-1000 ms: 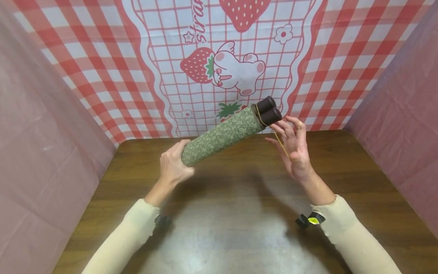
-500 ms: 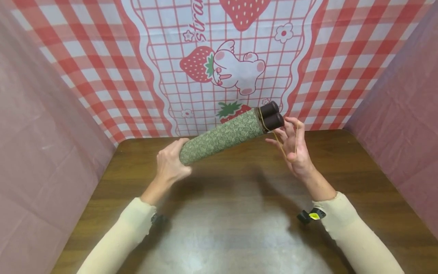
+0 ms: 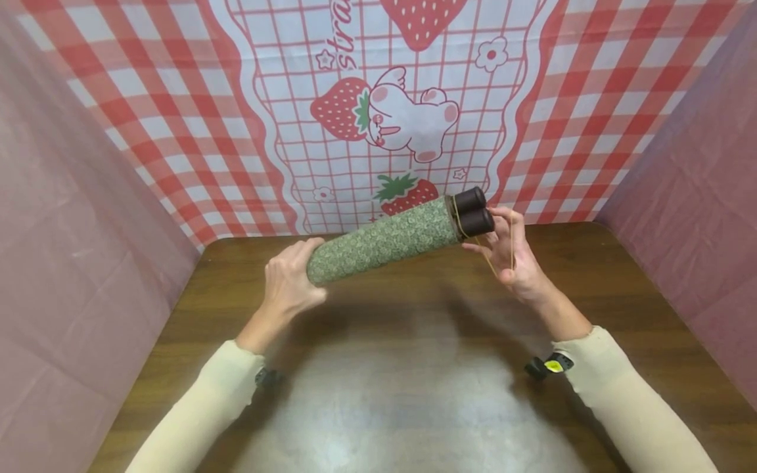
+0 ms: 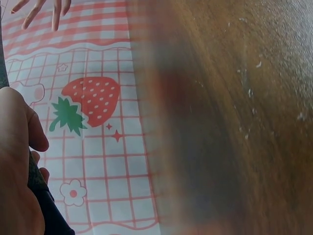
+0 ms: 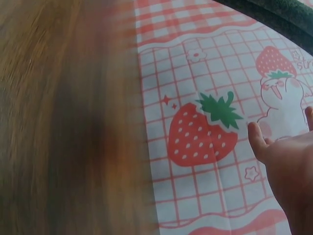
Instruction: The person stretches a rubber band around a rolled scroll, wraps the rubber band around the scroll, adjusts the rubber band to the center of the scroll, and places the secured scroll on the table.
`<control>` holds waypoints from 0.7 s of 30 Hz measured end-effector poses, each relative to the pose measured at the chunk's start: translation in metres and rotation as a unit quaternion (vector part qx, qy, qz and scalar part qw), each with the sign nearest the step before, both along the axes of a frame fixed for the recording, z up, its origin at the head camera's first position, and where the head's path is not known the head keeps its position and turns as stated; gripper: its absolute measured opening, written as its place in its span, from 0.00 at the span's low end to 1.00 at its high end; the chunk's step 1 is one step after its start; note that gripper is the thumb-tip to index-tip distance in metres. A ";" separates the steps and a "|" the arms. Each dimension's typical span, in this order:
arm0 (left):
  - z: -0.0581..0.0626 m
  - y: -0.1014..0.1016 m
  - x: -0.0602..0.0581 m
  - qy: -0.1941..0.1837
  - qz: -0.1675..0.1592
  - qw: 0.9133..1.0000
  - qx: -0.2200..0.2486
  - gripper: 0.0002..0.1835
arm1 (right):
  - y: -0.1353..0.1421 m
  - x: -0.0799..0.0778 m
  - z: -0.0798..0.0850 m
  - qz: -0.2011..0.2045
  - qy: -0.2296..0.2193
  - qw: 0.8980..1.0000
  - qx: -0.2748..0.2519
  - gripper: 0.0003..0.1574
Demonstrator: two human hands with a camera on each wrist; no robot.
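Observation:
A rolled scroll (image 3: 384,243) in green floral fabric, with two dark rod ends (image 3: 473,213) at its right, is held aslant above the table. My left hand (image 3: 291,276) grips its lower left end; a dark rod tip (image 4: 55,215) sticks out past that hand in the left wrist view. A thin yellowish band (image 3: 487,257) circles the scroll near the right rod ends. Its loop stretches over the spread thumb and finger of my right hand (image 3: 523,266), beside those ends. The right wrist view shows this hand (image 5: 296,169) with the scroll (image 5: 279,17) above it.
Below lies a brown wooden table (image 3: 378,368). A red and white strawberry-print cloth (image 3: 284,85) hangs behind it. Pink cloth walls (image 3: 680,164) stand at both sides. Each wrist wears a small dark camera (image 3: 537,368).
The scroll's right end has dipped, so it lies flatter. My left hand has moved slightly left. My right hand stays by the rod ends, with the band's loop stretched between thumb and finger.

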State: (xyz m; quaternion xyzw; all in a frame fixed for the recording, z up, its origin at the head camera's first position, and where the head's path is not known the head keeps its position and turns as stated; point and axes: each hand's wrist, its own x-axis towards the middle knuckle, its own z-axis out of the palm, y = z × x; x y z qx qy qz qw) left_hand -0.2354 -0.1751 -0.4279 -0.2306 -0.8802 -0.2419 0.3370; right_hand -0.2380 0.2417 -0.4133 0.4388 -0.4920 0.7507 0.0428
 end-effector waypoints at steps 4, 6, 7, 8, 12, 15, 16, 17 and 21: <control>0.003 -0.002 0.001 0.007 0.002 1.000 -0.017 0.40 | 0.005 0.000 0.000 0.006 -0.003 1.000 0.008 0.57; 0.004 -0.004 0.002 0.011 0.002 1.000 -0.027 0.40 | 0.007 -0.001 -0.001 0.013 -0.007 1.000 0.007 0.56; 0.005 -0.005 0.002 0.013 0.002 0.999 -0.033 0.40 | 0.007 -0.001 -0.001 0.016 -0.007 1.000 0.008 0.56; 0.005 -0.006 0.003 0.014 0.002 0.999 -0.038 0.40 | 0.008 -0.001 -0.001 0.020 -0.006 1.000 0.009 0.56; 0.006 -0.008 0.004 0.016 0.000 0.998 -0.054 0.40 | 0.012 -0.002 -0.002 0.038 -0.006 0.999 0.018 0.55; 0.006 -0.010 0.004 0.015 0.001 0.998 -0.063 0.40 | 0.014 -0.002 -0.002 0.048 -0.014 0.998 0.023 0.53; 0.005 -0.011 0.005 0.015 0.002 0.998 -0.067 0.40 | 0.014 -0.002 -0.002 0.049 -0.017 0.998 0.024 0.53; 0.005 -0.011 0.005 0.015 0.003 0.997 -0.071 0.40 | 0.015 -0.001 -0.001 0.049 -0.021 0.998 0.024 0.53; 0.006 -0.013 0.006 0.015 0.006 0.997 -0.082 0.40 | 0.017 0.000 0.000 0.047 -0.024 0.998 0.030 0.53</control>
